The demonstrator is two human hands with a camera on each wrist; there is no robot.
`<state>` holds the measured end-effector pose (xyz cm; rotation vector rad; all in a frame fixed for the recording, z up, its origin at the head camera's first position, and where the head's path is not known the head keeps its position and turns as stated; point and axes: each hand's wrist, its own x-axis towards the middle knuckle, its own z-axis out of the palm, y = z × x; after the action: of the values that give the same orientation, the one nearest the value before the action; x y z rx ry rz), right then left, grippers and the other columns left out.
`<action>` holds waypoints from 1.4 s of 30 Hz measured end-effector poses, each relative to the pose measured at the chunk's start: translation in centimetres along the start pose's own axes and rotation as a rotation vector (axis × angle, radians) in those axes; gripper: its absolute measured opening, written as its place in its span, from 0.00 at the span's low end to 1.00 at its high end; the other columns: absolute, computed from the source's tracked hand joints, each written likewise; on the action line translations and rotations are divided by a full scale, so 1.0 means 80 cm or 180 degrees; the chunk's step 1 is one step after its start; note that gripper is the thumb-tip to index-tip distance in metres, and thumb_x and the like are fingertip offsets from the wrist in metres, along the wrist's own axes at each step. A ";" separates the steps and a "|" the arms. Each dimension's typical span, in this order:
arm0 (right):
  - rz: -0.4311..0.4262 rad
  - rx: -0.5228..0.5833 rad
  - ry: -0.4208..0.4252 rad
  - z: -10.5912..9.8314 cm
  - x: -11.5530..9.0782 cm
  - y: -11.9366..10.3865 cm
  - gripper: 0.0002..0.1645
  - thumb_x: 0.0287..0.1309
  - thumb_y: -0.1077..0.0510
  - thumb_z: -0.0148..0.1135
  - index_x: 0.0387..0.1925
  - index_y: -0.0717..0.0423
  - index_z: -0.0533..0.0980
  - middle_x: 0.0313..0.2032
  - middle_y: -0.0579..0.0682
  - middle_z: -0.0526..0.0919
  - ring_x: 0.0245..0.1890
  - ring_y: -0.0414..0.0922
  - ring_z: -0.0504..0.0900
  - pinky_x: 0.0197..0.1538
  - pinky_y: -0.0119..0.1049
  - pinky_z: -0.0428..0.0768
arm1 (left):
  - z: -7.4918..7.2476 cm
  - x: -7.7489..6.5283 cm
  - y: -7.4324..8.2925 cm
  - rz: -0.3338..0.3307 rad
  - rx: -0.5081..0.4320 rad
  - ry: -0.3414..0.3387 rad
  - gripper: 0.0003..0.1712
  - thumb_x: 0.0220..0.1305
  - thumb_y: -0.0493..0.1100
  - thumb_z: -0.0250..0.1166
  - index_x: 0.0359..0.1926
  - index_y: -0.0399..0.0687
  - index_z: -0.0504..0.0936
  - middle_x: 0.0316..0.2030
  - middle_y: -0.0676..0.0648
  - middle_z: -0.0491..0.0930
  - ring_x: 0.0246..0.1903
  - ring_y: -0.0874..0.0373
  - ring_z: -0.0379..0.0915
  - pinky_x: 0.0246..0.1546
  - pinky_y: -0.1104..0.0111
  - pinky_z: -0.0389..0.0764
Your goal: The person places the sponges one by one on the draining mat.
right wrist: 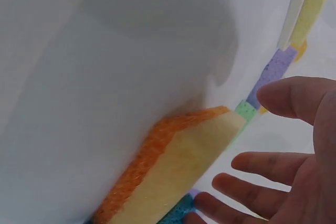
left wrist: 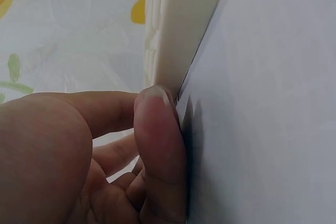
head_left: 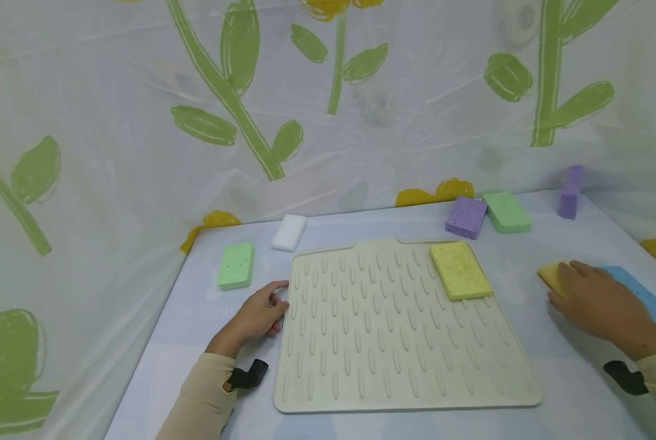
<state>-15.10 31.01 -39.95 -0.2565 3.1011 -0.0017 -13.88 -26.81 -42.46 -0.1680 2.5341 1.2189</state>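
A cream drying mat (head_left: 372, 330) with raised ridges lies on the table, a yellow sponge (head_left: 460, 271) on its upper right corner. My left hand (head_left: 258, 311) is at the mat's left edge; in the left wrist view a fingertip (left wrist: 157, 124) touches the mat's side (left wrist: 184, 24). On the right, my right hand (head_left: 600, 302) hovers over a yellow sponge with an orange scouring layer (right wrist: 178, 156). Its thumb and fingers are spread apart in the right wrist view, without a grip on that sponge. Beside it lies a blue sponge (head_left: 641, 293), partly hidden by the hand.
Behind the mat are a purple sponge (head_left: 466, 217) and a green sponge (head_left: 507, 212), with another purple sponge (head_left: 570, 192) farther right. Left of the mat lie a green sponge (head_left: 236, 265) and a white sponge (head_left: 289, 232). A flower-printed curtain (head_left: 361, 140) hangs behind the table.
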 end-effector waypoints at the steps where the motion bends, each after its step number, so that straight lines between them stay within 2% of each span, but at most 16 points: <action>1: -0.0002 -0.0006 -0.0029 -0.001 0.000 0.002 0.35 0.62 0.53 0.59 0.57 0.80 0.67 0.56 0.85 0.66 0.50 0.80 0.70 0.50 0.72 0.73 | 0.000 0.000 0.000 0.0002 0.0000 0.0000 0.32 0.71 0.40 0.59 0.73 0.51 0.64 0.39 0.45 0.74 0.21 0.56 0.75 0.22 0.66 0.80; 10: 0.0043 -0.0012 -0.0166 0.005 -0.002 0.003 0.37 0.64 0.51 0.58 0.58 0.83 0.66 0.58 0.87 0.62 0.55 0.82 0.65 0.57 0.74 0.68 | 0.000 0.002 -0.001 0.0023 0.0024 0.0016 0.31 0.71 0.40 0.59 0.73 0.52 0.64 0.39 0.45 0.74 0.21 0.56 0.76 0.21 0.66 0.80; 20: -0.0005 0.0050 -0.0108 0.009 -0.001 0.004 0.36 0.63 0.55 0.59 0.62 0.80 0.66 0.59 0.83 0.64 0.55 0.80 0.67 0.57 0.73 0.68 | 0.001 0.000 0.000 0.0005 0.0067 0.0064 0.31 0.71 0.40 0.59 0.73 0.50 0.65 0.39 0.45 0.75 0.20 0.56 0.75 0.21 0.65 0.80; 31: 0.0077 0.0107 -0.0098 0.014 -0.001 0.009 0.35 0.60 0.57 0.63 0.62 0.76 0.67 0.57 0.84 0.64 0.52 0.81 0.68 0.52 0.74 0.71 | 0.003 -0.001 0.001 -0.0016 0.0075 0.0052 0.32 0.71 0.40 0.59 0.73 0.50 0.64 0.38 0.45 0.74 0.21 0.56 0.75 0.22 0.66 0.80; 37: 0.0245 0.0105 -0.0250 0.018 0.003 0.009 0.36 0.61 0.57 0.63 0.63 0.74 0.65 0.57 0.84 0.61 0.52 0.81 0.68 0.51 0.73 0.72 | 0.002 0.000 -0.001 0.0018 0.0051 0.0027 0.31 0.71 0.40 0.59 0.73 0.50 0.64 0.38 0.45 0.74 0.21 0.56 0.75 0.22 0.65 0.80; 42: 0.0162 0.0150 -0.0245 0.016 0.003 0.013 0.35 0.60 0.59 0.61 0.64 0.74 0.64 0.57 0.85 0.60 0.50 0.81 0.70 0.48 0.73 0.74 | 0.001 0.000 -0.001 0.0029 0.0053 0.0019 0.31 0.71 0.40 0.59 0.73 0.50 0.64 0.39 0.45 0.74 0.21 0.56 0.75 0.22 0.65 0.80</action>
<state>-15.48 32.01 -41.25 -0.1720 3.0254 -0.0622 -13.86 -26.75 -42.59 -0.1568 2.5521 1.2022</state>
